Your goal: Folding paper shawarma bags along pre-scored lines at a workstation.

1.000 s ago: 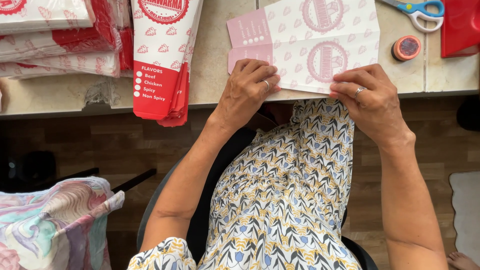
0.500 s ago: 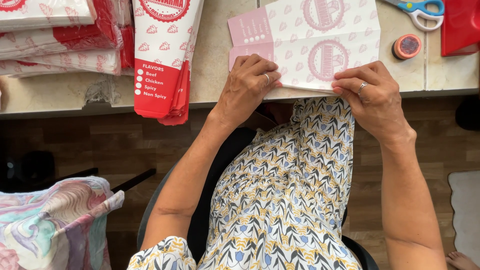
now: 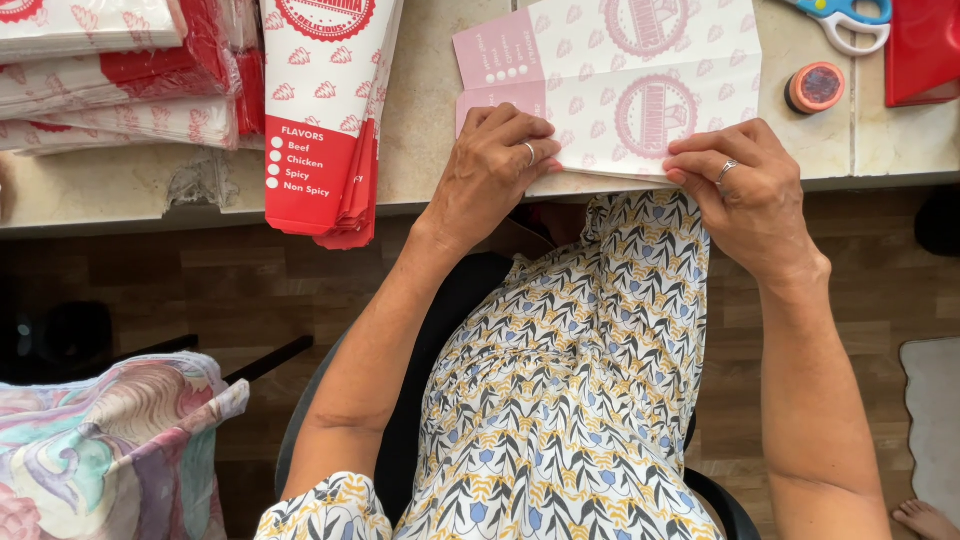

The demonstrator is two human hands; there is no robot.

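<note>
both hands [image 3: 620,175] press the pink paper sheet's [image 3: 640,70] near edge.

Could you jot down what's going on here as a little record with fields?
Setting: a person seated at a pale counter, seen from above
Left hand: pressed on the left near edge of a pink printed paper sheet
Right hand: fingers pinching the sheet's right near edge
Sheet: flat, partly folded, at the counter's edge
Left of it: red and white folded bag, beside a wrapped stack of bags
Right of it: small round tin, scissors, red box
</note>
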